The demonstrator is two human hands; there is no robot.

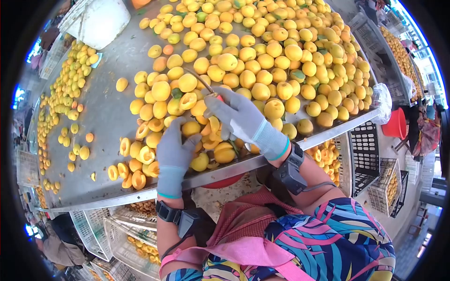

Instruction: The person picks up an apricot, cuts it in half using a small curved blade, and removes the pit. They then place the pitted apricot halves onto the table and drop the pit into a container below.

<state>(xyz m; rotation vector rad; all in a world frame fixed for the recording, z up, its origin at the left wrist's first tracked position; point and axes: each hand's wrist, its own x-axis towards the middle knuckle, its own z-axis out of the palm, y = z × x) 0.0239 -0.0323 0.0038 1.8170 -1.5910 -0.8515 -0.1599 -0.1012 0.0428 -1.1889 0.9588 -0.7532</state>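
Note:
Both hands wear grey gloves. My right hand (234, 112) is closed around a small curved knife (200, 80) with a red handle, its blade pointing up and to the left over the fruit. My left hand (174, 149) is at the near side of the pile, thumb and fingers curved around a yellow apricot (191, 128). Halved apricots (188, 100) lie just above and between the hands, and more halves (138, 180) rest to the left of my left hand. A large heap of whole apricots (281, 61) spreads beyond my right hand.
The metal table (108, 136) has a raised front edge. A white bucket (104, 23) lies at the back left, near a second heap of apricots (70, 89). Crates (364, 152) stand below at right, beside a red bucket (395, 123). More crates (93, 229) are below at left.

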